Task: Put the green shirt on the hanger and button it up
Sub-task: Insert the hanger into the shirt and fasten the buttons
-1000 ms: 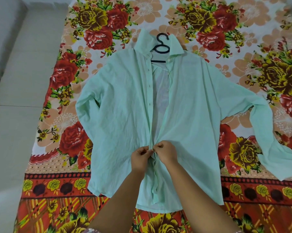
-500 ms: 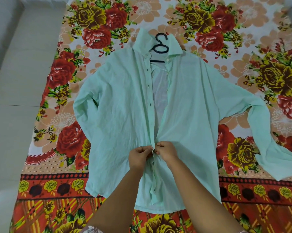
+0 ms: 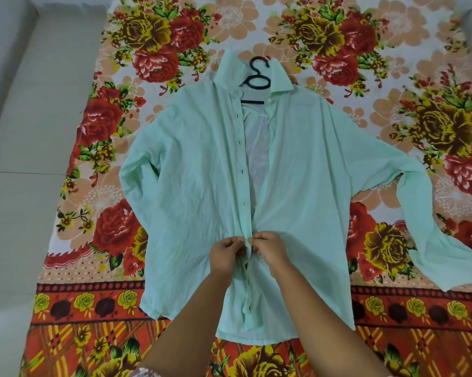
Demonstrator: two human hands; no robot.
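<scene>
The pale green shirt [image 3: 191, 186] lies front-up and spread out, its collar at the far end. A black hanger [image 3: 256, 80] sits inside it, hook and part of the bar showing at the neck. The front stands apart from the collar down to my hands; below them the two edges lie together. My left hand [image 3: 225, 254] pinches the left front edge with the buttonholes. My right hand [image 3: 270, 250] pinches the right front edge, fingertips meeting the left hand's at the placket. The button between them is hidden.
A floral bedsheet [image 3: 392, 126] in red, yellow and peach lies under the shirt. Pale floor tiles [image 3: 25, 159] run along the left. The shirt's right sleeve [image 3: 447, 254] stretches out toward the right edge of view.
Both hands stay together at the same spot on the placket, with only small finger movement. The view has shifted slightly.
</scene>
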